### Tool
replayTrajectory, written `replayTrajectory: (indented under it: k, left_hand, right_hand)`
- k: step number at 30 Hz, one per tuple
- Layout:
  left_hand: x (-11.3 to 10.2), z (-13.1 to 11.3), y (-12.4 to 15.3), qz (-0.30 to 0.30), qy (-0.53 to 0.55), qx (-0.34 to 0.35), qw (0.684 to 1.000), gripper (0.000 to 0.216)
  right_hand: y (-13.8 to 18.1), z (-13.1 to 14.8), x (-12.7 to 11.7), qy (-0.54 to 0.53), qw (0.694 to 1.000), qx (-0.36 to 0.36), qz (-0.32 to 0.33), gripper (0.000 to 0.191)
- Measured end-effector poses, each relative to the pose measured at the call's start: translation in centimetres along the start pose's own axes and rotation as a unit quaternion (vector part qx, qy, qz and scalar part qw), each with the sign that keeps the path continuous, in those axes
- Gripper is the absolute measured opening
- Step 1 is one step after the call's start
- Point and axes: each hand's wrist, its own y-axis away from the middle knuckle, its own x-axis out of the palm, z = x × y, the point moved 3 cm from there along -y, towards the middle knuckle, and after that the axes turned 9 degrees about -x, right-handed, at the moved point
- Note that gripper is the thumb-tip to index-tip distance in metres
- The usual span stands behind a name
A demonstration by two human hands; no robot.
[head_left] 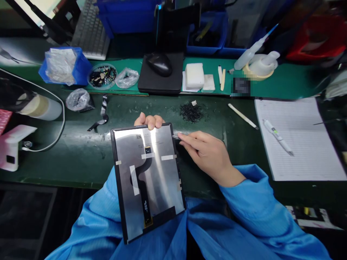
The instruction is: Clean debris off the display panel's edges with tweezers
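A tablet display panel is tilted up in front of me, its silvery back facing me. White tape strips and a black flex cable lie across that back. My left hand is closed around the panel's top edge; its fingertips show and the rest is hidden behind. At the panel's upper right edge, my right hand pinches thin metal tweezers, whose tips touch or nearly touch the black border. Most of the tool is hidden by the fingers.
Beyond the panel lies a heap of black shreds. A white stick and a notebook with a pen are to the right. A black flex strip and white cable lie left; a mouse sits behind.
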Motion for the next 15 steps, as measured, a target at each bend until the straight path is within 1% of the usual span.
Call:
replayTrajectory:
  k: [3, 7, 11, 13, 15]
  left_hand:
    - [-0.5, 0.1, -0.4, 0.016, -0.003, -0.001, 1.0, 0.06]
    - [-1.3, 0.4, -0.8, 0.019, -0.018, 0.014, 1.0, 0.058]
    - [-1.3, 0.5, -0.9, 0.032, -0.01, 0.018, 0.999, 0.056]
    - [-1.1, 0.5, -0.8, 0.025, -0.013, 0.014, 1.0, 0.057]
    - [-0.9, 0.4, -0.5, 0.006, -0.024, 0.012, 1.0, 0.057]
  right_hand:
    - [0.0, 0.0, 0.0, 0.003, 1.0, -0.003, 0.0, 0.024]
    - [0.1, 0.0, 0.0, 0.007, 1.0, 0.001, 0.01, 0.026]
    - [0.1, 0.0, 0.1, 0.016, 1.0, 0.002, 0.012, 0.026]
    - [0.1, 0.0, 0.0, 0.024, 1.0, -0.002, 0.007, 0.026]
    - [0.2, 0.1, 0.0, 0.03, 1.0, -0.006, -0.001, 0.025]
